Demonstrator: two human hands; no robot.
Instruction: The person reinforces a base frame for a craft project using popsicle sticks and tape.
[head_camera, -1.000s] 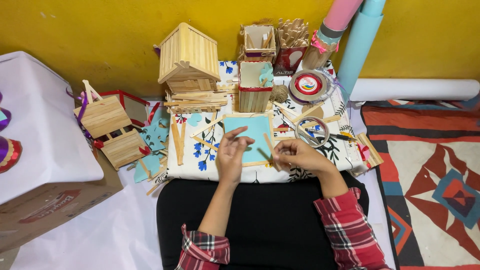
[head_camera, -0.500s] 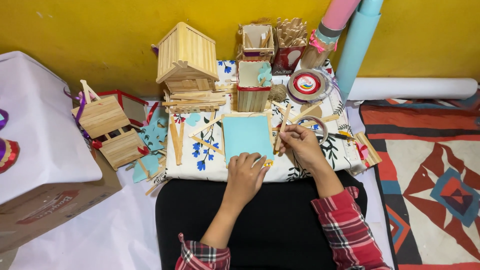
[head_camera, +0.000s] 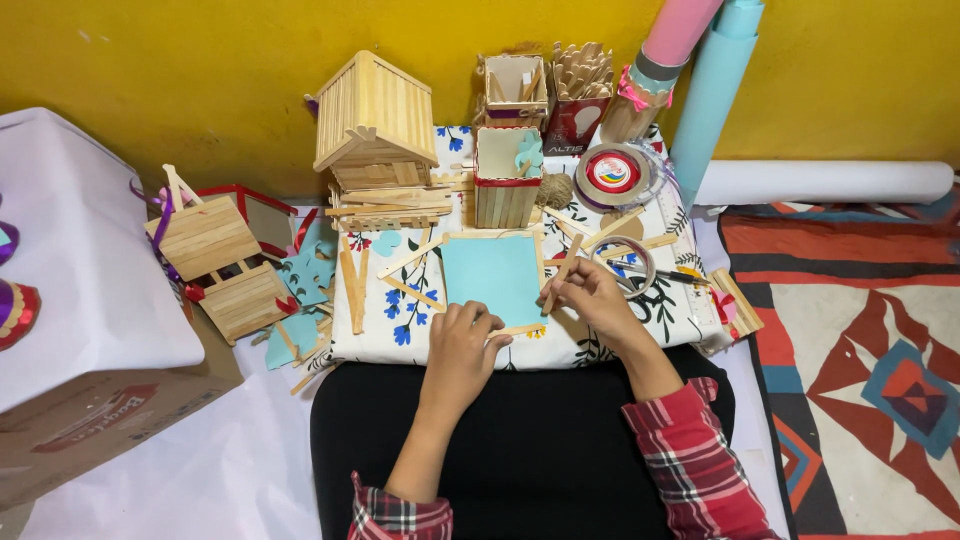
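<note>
The light-blue paper square (head_camera: 493, 277) lies flat on the floral cloth (head_camera: 650, 310), near the cloth's front edge and framed by loose craft sticks. The left hand (head_camera: 462, 345) rests at the square's front-left corner, fingers curled loosely on the cloth, grasping nothing. The right hand (head_camera: 590, 297) pinches a craft stick (head_camera: 560, 275) (tilted, lower end at the square's right edge). A wooden stick house (head_camera: 375, 140) stands at the back-left corner.

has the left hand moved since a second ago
Yes. The left hand has dropped from over the light blue card toward its lower left corner, now resting at the card's bottom edge, nearer the person.
</note>
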